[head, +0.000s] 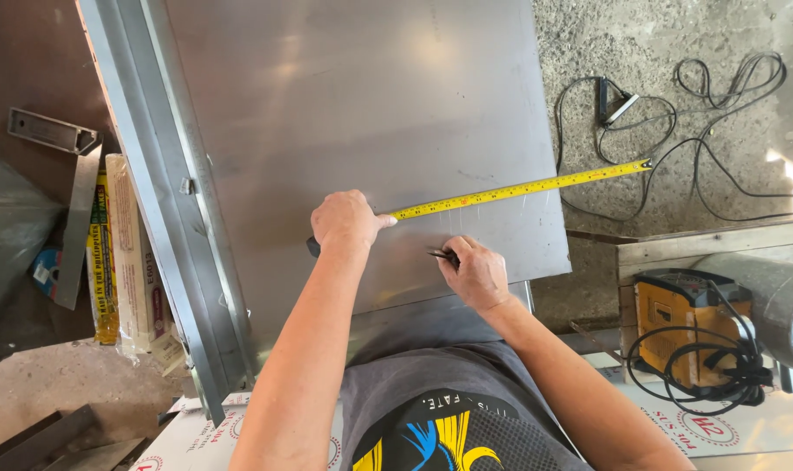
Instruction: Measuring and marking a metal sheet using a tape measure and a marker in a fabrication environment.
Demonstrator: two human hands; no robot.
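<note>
I am looking down at my two hands on a big shiny metal sheet [353, 105]. My left hand [347, 221] is pressing down on the tape measure [518, 187], with its grip closed over the dark case. The yellow tape is stretching out to the right, past the sheet's edge and over the floor. My right hand [476, 274] is pinching a small dark marking tool [442, 255], maybe a pen, its tip touching the sheet just below the tape. Black cables [710, 122] are lying on the floor, well apart.

The yellow tape measure's case [312, 246] hides under the left hand [344, 221]; at 12 o'clock, the grey sheet-metal panel [353, 105] runs off frame.
</note>
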